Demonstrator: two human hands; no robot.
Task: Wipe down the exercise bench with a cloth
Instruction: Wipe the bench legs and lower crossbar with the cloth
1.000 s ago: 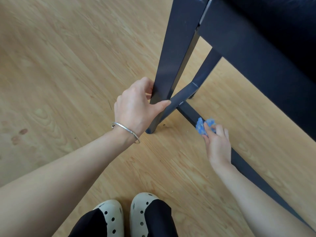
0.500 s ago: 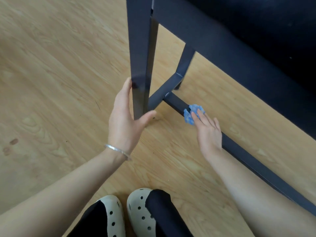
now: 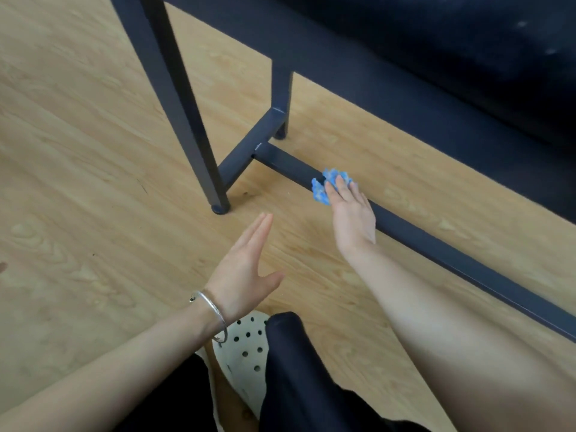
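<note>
The exercise bench has a dark metal frame; its near leg [image 3: 187, 120] stands at upper left and a low floor bar [image 3: 436, 244] runs from the leg joint toward the lower right. Its black padded top [image 3: 467, 57] fills the upper right. A crumpled blue cloth [image 3: 325, 185] lies on the low bar. My right hand [image 3: 353, 219] presses the cloth onto the bar with straight fingers. My left hand [image 3: 246, 269] hovers over the floor with fingers straight, holding nothing, below and right of the leg's foot.
Light wood-grain floor [image 3: 78, 182] spreads all around. A cross bar [image 3: 249, 151] joins the near leg to a far leg [image 3: 282, 104]. My white perforated shoe [image 3: 246, 347] and dark trouser legs sit at the bottom centre, close to the bar.
My left hand let go of the near leg and drew back toward me, now flat in the air. My right hand slid the cloth along the low bar, away from the leg joint.
</note>
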